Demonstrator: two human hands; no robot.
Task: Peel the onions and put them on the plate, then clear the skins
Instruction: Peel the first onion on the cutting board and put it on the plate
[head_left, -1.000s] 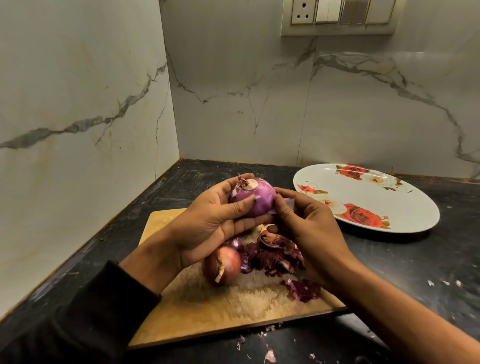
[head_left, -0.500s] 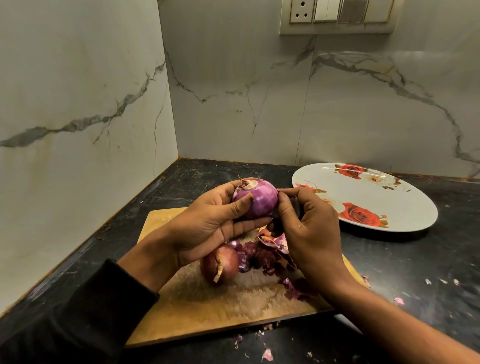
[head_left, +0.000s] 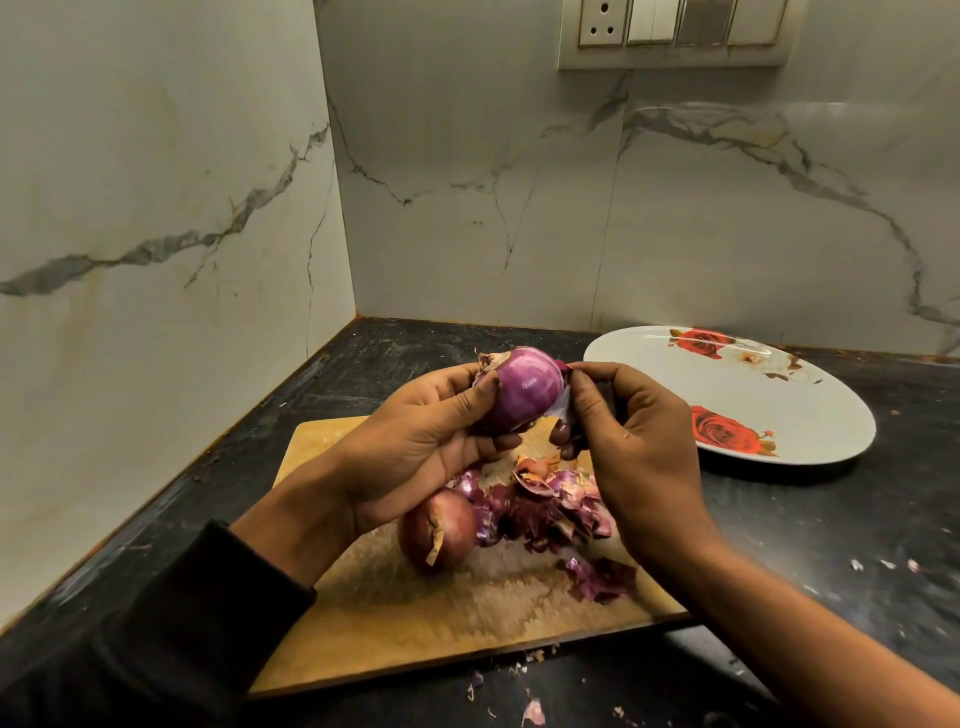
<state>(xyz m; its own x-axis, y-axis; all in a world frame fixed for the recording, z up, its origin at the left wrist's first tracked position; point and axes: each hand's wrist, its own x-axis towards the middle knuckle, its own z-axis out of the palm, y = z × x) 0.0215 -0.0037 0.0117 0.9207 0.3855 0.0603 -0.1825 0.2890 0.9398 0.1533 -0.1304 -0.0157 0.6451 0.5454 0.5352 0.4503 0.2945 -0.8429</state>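
**Asker:** Purple is the colour mentioned first. What carries it?

**Describer:** Purple belongs to an onion (head_left: 524, 389) held up above a wooden board (head_left: 415, 618), near the middle of the scene. Its glossy inner flesh shows over most of the side in view. The person's left hand (head_left: 415, 447) cups it from the left, fingers curled around it and the thumb across its front.

**Asker:** And the other hand?

**Describer:** The right hand (head_left: 628, 441) is at the onion's right side. Its thumb and fingertips pinch a pale strip of skin (head_left: 560, 410) that hangs off the onion.

**Asker:** So which step is this?

**Describer:** Peeling, by the look of it, and close to done for this onion. A dry tuft remains at its top left.

**Asker:** What else lies on the board?

**Describer:** A second onion (head_left: 439, 530) rests on the board, nearer the viewer, below the left hand, with its brown papery coat on. Just right of it sits a heap of torn skins (head_left: 545, 504). A few scraps lie on the dark counter (head_left: 831, 545) near the board's front edge.

**Asker:** Where is the plate?

**Describer:** A white plate (head_left: 810, 415) printed with red roses sits to the far right on the counter. No onion is on it.

**Asker:** What does the next move call for?

**Describer:** Probably pulling the strip free and dropping it with the heap. Then the bare onion needs carrying right to the plate. The brown onion is unpeeled, and the skins are yet to be cleared.
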